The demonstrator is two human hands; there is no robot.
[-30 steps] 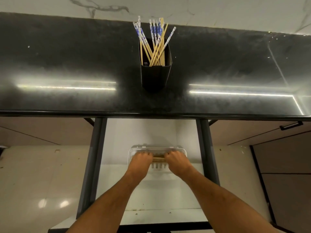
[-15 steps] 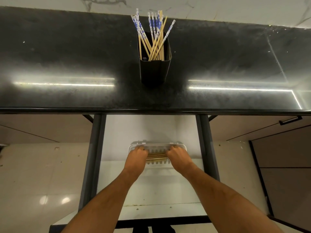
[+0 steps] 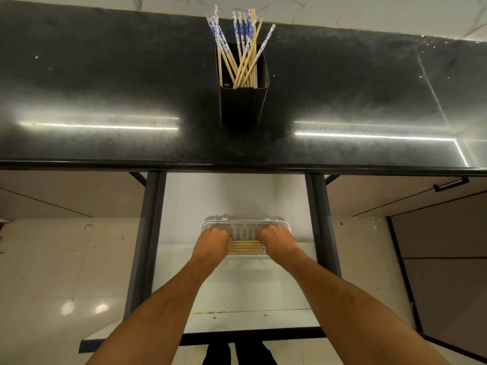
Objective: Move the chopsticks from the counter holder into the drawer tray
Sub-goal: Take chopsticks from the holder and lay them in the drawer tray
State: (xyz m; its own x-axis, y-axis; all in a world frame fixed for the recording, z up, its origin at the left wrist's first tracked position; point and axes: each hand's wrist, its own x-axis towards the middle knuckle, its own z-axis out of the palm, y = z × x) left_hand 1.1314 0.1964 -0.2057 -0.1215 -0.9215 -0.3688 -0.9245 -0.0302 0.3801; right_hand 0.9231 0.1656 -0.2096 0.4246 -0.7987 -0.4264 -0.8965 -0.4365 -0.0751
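A clear plastic tray [image 3: 286, 227] sits in the open drawer [image 3: 237, 291] below the counter. Several wooden chopsticks [image 3: 243, 246] lie flat and side by side along its near side. My left hand [image 3: 213, 239] and my right hand [image 3: 276, 239] are both down in the tray, knuckles up and fingers curled, one at each end of that bundle. Their fingertips are hidden. On the counter a black holder [image 3: 241, 104] stands upright with several blue-and-white-topped chopsticks [image 3: 242, 48] sticking out of it.
The black stone counter [image 3: 105, 88] runs across the view, its front edge overhanging the drawer. Dark drawer rails [image 3: 147, 233] flank the drawer on both sides. A cabinet door with a black handle [image 3: 450, 183] is at the right. A pale tiled floor [image 3: 66, 272] lies below.
My hands have spread apart along the bundle. The chopsticks now lie flat on the tray's near side, more of their length showing between my hands.
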